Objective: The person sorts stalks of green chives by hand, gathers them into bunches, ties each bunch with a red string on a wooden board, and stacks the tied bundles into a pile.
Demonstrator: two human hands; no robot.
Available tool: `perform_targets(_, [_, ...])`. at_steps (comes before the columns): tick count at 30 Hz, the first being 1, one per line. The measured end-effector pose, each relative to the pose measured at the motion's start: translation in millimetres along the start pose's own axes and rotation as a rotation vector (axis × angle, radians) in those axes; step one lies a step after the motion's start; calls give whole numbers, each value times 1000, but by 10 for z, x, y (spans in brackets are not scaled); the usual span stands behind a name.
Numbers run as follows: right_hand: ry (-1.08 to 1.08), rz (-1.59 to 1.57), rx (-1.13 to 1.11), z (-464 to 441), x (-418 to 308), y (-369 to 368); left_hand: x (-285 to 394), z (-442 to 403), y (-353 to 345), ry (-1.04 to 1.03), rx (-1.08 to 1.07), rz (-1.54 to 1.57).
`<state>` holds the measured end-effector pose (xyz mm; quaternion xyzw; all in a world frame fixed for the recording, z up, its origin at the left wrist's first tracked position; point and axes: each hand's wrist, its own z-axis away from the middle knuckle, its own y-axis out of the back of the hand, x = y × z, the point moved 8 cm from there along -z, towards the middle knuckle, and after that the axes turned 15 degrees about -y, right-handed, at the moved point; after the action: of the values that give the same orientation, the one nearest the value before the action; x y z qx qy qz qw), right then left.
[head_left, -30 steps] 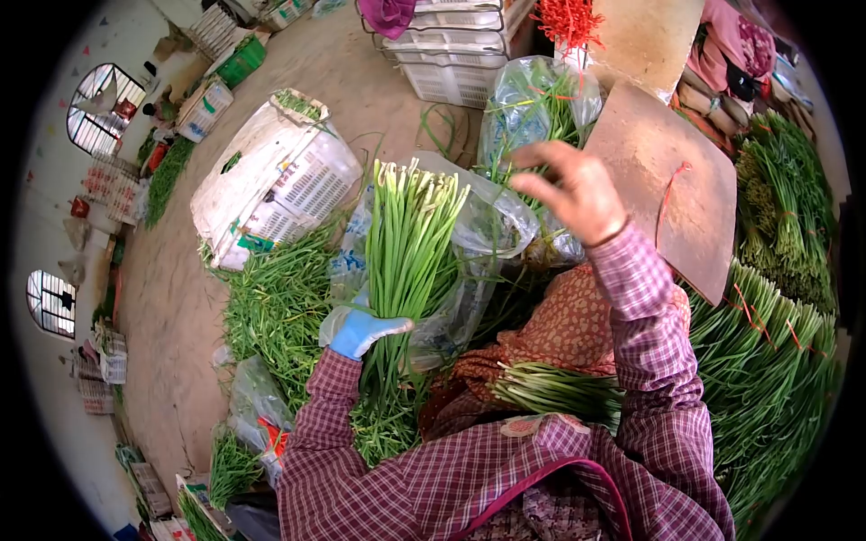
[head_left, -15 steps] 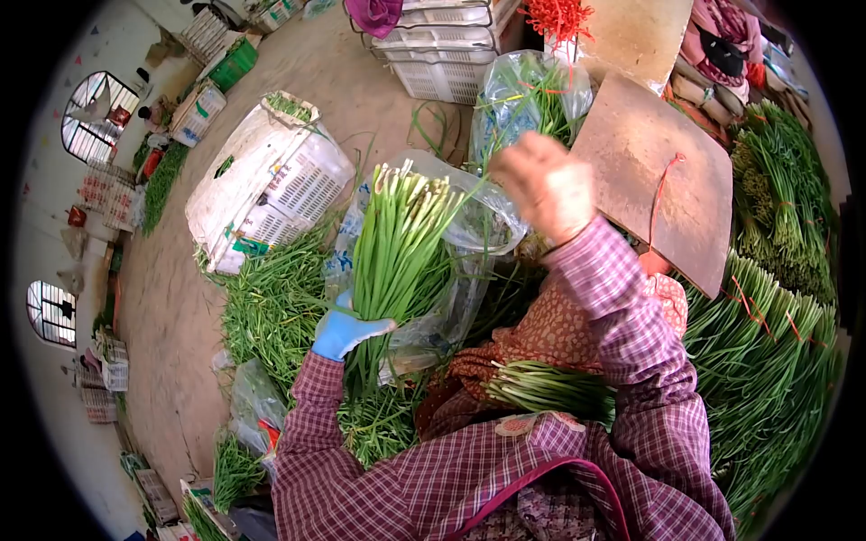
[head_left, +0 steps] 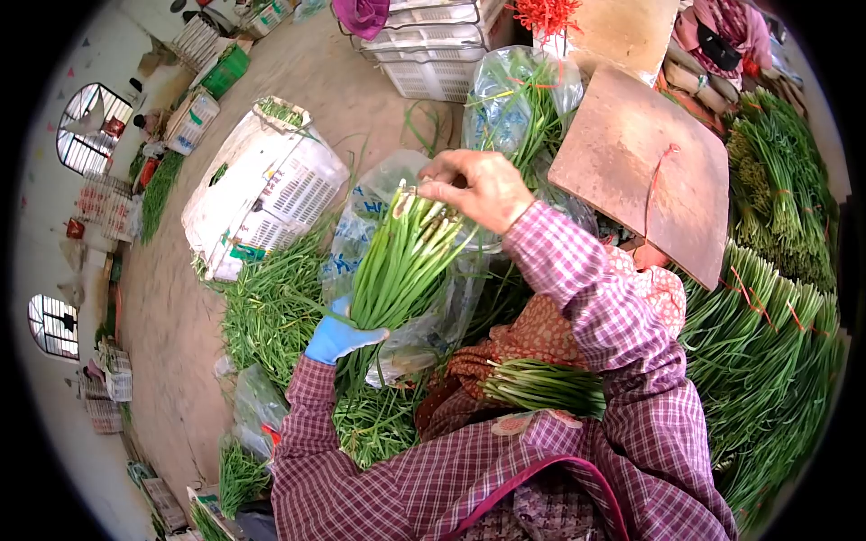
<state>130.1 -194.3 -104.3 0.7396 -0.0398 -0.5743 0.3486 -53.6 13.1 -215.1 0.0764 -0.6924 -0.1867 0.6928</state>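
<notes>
Swinging in, bare right hand is half-closing at white-tipped green stalk bundle, its hold unclear; blue-gloved left hand is clasping the stalks

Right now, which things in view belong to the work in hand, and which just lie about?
In use:
- green bunch, gripped by the blue-gloved left hand
- right hand, fingers at its pale ends
- lap bunch, probably

Lying about:
- white crate
- purple cloth
- brown board
- red strands, perhaps spare ties
</notes>
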Motion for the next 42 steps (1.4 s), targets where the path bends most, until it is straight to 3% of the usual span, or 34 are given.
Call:
perform_targets(3, [21, -107, 73, 36, 27, 21, 111, -50, -28, -20, 15, 48])
perform_targets(9, [-2, -119, 462, 73, 518, 610, 378, -166, 39, -170, 17, -260])
perform_targets(12, [-34, -197, 647, 137, 890, 1148, 335, -149, 160, -150, 15, -458])
perform_targets(14, [-166, -64, 729, 204, 1180, 1560, 178, -66, 294, -203, 58, -532])
perform_targets(16, [-187, 293, 736, 264, 1261, 1724, 145, 27, 481, -192, 202, -688])
perform_targets(17, [-325, 548, 649, 263, 1352, 1688, 137, 58, 528, -200, 230, -768])
perform_targets(18, [-324, 548, 644, 312, 1309, 1590, 164, 53, 526, -195, 231, -767])
perform_targets(20, [-292, 876, 395, 304, 1103, 1064, 272, -2, 548, -138, 259, -928])
perform_targets(24, [-42, 7, 85, 306, 416, 280, 398, -119, 478, -150, 315, -972])
perform_targets(28, [-161, -415, -40, 210, 311, -179, 651, -193, 364, -279, 326, -944])
perform_targets(36, [-225, -339, 3, 247, 504, -172, 713, -183, 370, -255, 361, -1080])
perform_targets(38, [-159, -342, 231, 263, 639, 108, 707, -152, 419, -143, 352, -1227])
perform_targets(40, [-255, -265, 362, 281, 862, 492, 719, -87, 485, -186, 398, -1258])
perform_targets(42, [-258, 43, 566, 326, 1166, 958, 679, 1, 612, -230, 445, -1291])
